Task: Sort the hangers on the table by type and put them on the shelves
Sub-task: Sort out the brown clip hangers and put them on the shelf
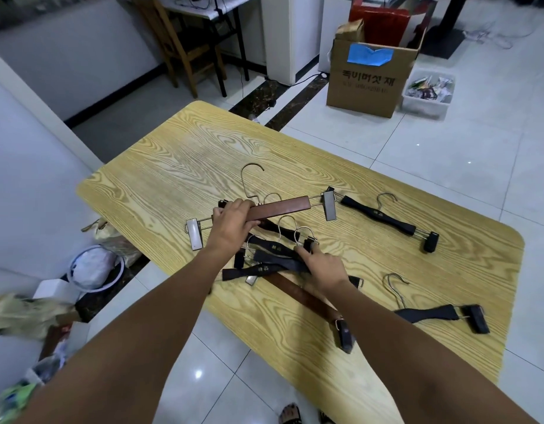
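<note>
A brown wooden hanger [279, 208] with a metal clip at each end is gripped near its left end by the left hand [232, 223], whose fingers are curled round the bar. Its hook is pointed toward the far side. It is held at the far edge of a pile of black hangers [273, 264] heaped in the middle of the table [172, 166]. The right hand [322, 267] is laid on the right of that pile with its fingers bent over the black bars; whether the bars are gripped cannot be told. A second brown hanger [307, 296] is seen partly under the pile, slanted toward the near edge and crossed by the right forearm. One black hanger [384, 217] is set apart at the far right of the table, and another black hanger [432, 313] at the near right. On the floor beyond the table a cardboard box [368, 81] is placed, with a clear plastic bin [426, 93] just beside it on the right. A wooden chair [185, 47] is seen at the far left.
</note>
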